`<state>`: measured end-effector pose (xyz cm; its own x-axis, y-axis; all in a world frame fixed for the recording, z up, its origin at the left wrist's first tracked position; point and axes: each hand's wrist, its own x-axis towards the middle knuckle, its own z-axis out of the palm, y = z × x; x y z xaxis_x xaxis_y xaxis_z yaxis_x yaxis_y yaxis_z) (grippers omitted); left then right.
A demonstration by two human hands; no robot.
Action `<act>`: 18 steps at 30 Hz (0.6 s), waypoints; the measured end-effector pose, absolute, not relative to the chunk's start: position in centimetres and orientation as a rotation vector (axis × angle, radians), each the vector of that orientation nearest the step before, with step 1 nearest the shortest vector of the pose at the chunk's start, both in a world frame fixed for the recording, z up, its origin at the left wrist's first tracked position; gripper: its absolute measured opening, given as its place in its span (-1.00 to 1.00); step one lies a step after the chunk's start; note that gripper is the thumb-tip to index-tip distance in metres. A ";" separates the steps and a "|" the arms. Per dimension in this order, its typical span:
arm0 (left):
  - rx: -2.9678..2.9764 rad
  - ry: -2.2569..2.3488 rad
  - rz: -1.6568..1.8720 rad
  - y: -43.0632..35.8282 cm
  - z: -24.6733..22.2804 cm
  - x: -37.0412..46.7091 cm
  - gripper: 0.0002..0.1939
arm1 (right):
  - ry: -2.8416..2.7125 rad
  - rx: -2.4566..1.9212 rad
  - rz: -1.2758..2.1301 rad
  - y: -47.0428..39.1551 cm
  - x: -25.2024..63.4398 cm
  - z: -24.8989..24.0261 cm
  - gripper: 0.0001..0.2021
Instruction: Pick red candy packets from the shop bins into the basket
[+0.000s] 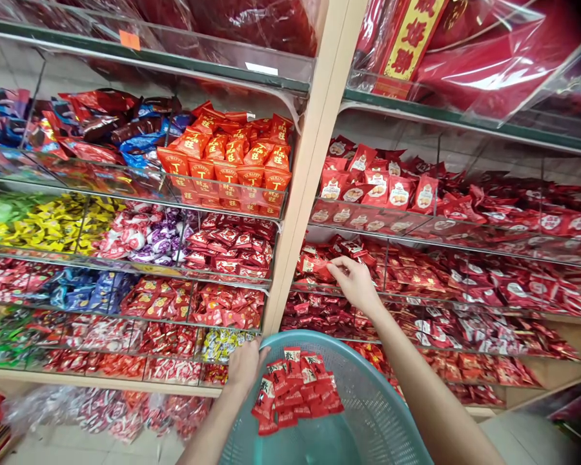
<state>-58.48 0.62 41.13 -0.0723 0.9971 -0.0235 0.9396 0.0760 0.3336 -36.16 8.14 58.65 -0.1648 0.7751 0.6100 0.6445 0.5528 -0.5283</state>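
Note:
My left hand (pixel 244 367) is closed on the rim of a teal plastic basket (pixel 382 381), which tilts toward me. Inside the basket lies a cluster of small red candy packets (pixel 297 394) with cream labels and black lettering. Over the basket, my right hand (pixel 354 282) reaches to a shelf bin right of the wooden post. Its thumb and fingers pinch the end of a red candy packet (pixel 314 266) at the bin's front. More dark red packets (pixel 348 248) lie behind it.
A wooden post (pixel 297 168) divides the shelves. On the left are bins of orange-red packets (pixel 227 161), yellow candies (pixel 53 223) and blue packets (pixel 91 290). Clear-fronted bins of red packets (pixel 513 278) fill the right. Bagged candies (pixel 121 413) sit below the left shelves.

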 end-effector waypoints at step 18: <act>1.931 2.037 0.504 -1.4 42.5 -57.9 -0.79 | -1.942 -1.178 0.971 1.4 -36.9 42.5 -0.73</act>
<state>-57.87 -1.36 42.55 -0.0605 0.9977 0.0299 0.8967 0.0412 0.4408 -36.94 1.43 42.49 -0.3773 0.9131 0.1547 0.4240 0.3188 -0.8477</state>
